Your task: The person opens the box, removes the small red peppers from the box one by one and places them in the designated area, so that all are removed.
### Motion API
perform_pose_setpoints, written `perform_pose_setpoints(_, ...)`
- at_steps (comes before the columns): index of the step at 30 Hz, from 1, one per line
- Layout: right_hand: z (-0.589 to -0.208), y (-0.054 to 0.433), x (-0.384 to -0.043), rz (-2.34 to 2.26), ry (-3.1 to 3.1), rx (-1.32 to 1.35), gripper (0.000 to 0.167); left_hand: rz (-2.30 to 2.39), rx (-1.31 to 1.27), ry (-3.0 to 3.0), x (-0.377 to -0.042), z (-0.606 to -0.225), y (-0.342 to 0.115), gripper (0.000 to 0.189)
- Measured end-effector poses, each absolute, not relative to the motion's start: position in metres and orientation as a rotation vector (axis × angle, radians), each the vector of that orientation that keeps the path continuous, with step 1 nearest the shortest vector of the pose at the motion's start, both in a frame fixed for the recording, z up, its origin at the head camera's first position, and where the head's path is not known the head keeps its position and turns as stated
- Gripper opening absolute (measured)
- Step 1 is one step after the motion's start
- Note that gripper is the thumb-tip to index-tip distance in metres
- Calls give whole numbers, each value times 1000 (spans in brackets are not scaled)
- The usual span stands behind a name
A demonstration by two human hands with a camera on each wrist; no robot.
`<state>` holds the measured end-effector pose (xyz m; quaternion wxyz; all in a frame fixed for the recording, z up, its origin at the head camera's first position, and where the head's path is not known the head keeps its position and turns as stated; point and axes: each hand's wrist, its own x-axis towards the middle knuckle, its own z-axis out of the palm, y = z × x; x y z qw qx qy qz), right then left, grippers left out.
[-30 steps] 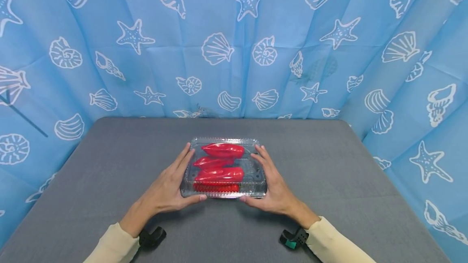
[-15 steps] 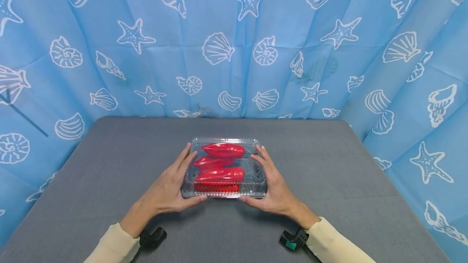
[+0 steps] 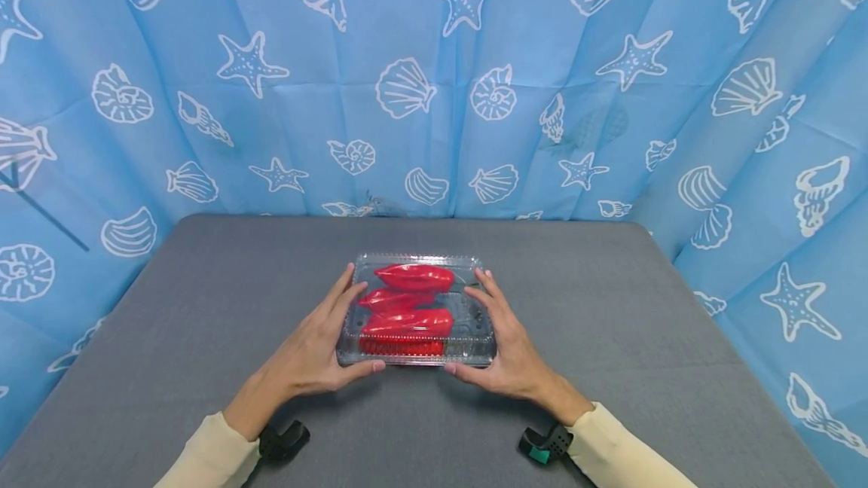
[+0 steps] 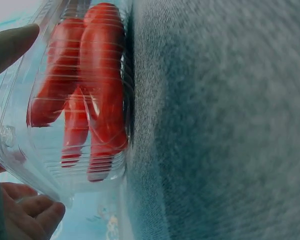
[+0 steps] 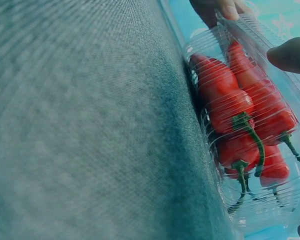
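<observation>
A clear plastic clamshell box (image 3: 468, 352) with a ribbed rim lies at the middle of the table, its lid down. Through the lid show several long red peppers (image 3: 407, 322); their green stems (image 5: 250, 130) point to the right side, as the right wrist view shows. My left hand (image 3: 313, 349) grips the box's left side, thumb along the front edge and fingers up the side. On the right side, my right hand (image 3: 505, 349) holds it the same way, its thumb at the front corner. In both wrist views the box's underside is right at the grey cloth.
Grey cloth covers the table (image 3: 576, 307) around the box. A blue curtain (image 3: 434, 134) with white shells and starfish hangs behind the table and along its sides. Black camera mounts (image 3: 283, 443) sit at both wrists, by the cream sleeves (image 3: 210, 458).
</observation>
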<state>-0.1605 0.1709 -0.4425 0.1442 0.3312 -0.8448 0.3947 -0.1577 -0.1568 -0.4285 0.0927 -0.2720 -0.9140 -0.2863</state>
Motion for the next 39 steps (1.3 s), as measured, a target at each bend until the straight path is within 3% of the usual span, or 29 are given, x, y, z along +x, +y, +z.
perform_pose_setpoints(39,-445,172,-161,1124,-2399,971,102,-945,-882,-2620,-158,-434,-157,103)
